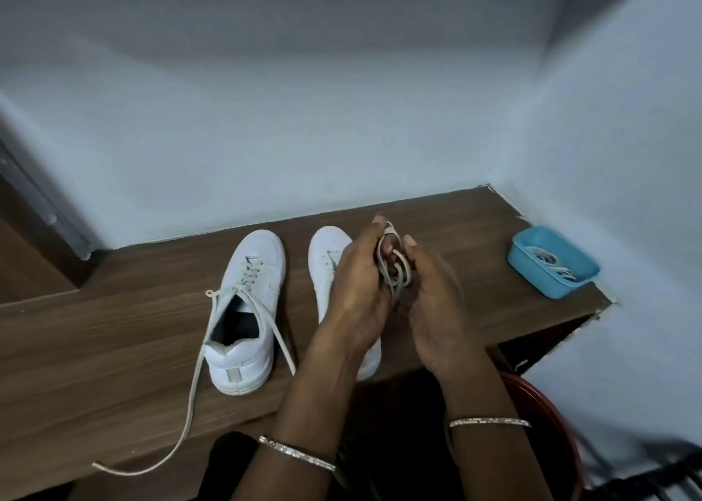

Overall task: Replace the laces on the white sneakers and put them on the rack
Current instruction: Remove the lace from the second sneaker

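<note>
In left grip (361, 287), coiled lace (398, 272)

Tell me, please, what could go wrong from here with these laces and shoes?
1. The coiled white lace looped around the left hand might tangle into a knot.
2. The long loose lace end of the laced white sneaker trails to the front edge of the brown wooden table; a forearm could snag it and drag the sneaker.

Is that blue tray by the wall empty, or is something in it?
Not empty. The tray holds white laces, lying loosely coiled on its floor.
</note>
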Available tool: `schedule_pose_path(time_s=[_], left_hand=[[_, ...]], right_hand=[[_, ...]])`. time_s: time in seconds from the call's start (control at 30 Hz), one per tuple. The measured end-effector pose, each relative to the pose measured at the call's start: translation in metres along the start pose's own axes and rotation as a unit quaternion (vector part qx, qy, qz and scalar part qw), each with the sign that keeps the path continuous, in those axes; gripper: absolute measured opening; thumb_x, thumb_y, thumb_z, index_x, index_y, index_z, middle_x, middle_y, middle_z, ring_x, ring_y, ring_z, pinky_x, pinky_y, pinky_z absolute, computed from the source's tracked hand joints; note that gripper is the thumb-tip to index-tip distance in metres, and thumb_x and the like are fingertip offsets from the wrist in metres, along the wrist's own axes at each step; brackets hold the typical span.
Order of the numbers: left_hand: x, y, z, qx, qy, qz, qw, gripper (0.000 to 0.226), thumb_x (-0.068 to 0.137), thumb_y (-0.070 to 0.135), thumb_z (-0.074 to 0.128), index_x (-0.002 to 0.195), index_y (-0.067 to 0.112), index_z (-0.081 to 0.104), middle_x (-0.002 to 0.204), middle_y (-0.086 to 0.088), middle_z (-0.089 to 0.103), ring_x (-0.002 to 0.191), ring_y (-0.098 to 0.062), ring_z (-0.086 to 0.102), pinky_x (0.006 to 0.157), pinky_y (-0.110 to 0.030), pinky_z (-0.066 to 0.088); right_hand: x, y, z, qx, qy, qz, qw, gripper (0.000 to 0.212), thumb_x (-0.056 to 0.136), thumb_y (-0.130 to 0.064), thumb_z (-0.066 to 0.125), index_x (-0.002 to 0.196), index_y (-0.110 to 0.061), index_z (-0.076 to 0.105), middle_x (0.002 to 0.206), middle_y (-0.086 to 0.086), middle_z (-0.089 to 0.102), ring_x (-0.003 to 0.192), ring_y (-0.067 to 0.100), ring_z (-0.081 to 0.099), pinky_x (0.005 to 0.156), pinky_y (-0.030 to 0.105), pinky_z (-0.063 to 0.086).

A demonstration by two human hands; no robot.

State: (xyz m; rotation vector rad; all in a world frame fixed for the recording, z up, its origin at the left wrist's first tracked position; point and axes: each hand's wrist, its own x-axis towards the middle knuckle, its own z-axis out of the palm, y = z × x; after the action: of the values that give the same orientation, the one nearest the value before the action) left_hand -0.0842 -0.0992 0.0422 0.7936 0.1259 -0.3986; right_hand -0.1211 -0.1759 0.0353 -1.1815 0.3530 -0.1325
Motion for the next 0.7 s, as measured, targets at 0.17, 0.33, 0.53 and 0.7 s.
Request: schedule_pose_path(time_s=[0.17,0.33,0.53,0.7], left_hand=[[-0.012,-0.04,0.047,0.115,0.007,-0.029,0.993,0.038,0.104,0.033,0.05,0.072,0.016,0.061,0.068,-0.006,0.064,0.057,-0.018,0.062,0.058,-0.03,0.052],[-0.009,-0.08,0.078,0.264,-0.056,-0.013,0.963,0.027,0.104,0.016,0.052,0.092,0.001,0.071,0.087,-0.014,0.072,0.071,-0.017,0.067,0.069,-0.029,0.057],[0.007,-0.144,0.084,0.36,-0.045,-0.11,0.926,0.011,0.098,0.006,0.06,0.091,0.0,0.066,0.092,-0.02,0.069,0.074,-0.023,0.067,0.07,-0.033,0.061],[0.008,-0.216,0.06,0.461,-0.054,-0.238,0.853,0.013,0.099,0.001,0.054,0.11,-0.003,0.058,0.1,-0.012,0.066,0.082,-0.018,0.065,0.063,-0.028,0.058]], right_hand=[[-0.004,-0.029,-0.058,-0.198,0.103,0.024,0.975,0.033,0.095,-0.05,0.057,0.096,-0.022,0.073,0.09,-0.001,0.077,0.083,0.016,0.074,0.067,0.034,0.056],[0.005,-0.072,-0.135,-0.325,0.179,0.014,0.929,0.028,0.092,-0.034,0.062,0.087,-0.009,0.073,0.078,0.014,0.073,0.061,0.021,0.062,0.051,0.026,0.039],[0.005,-0.061,-0.211,-0.31,0.227,0.046,0.922,0.011,0.075,-0.013,0.074,0.081,-0.005,0.07,0.073,0.012,0.068,0.052,0.018,0.057,0.042,0.023,0.039],[-0.004,-0.001,-0.263,-0.375,0.244,0.126,0.885,0.013,0.079,-0.014,0.075,0.073,-0.004,0.07,0.059,0.007,0.059,0.048,0.016,0.052,0.042,0.022,0.039]])
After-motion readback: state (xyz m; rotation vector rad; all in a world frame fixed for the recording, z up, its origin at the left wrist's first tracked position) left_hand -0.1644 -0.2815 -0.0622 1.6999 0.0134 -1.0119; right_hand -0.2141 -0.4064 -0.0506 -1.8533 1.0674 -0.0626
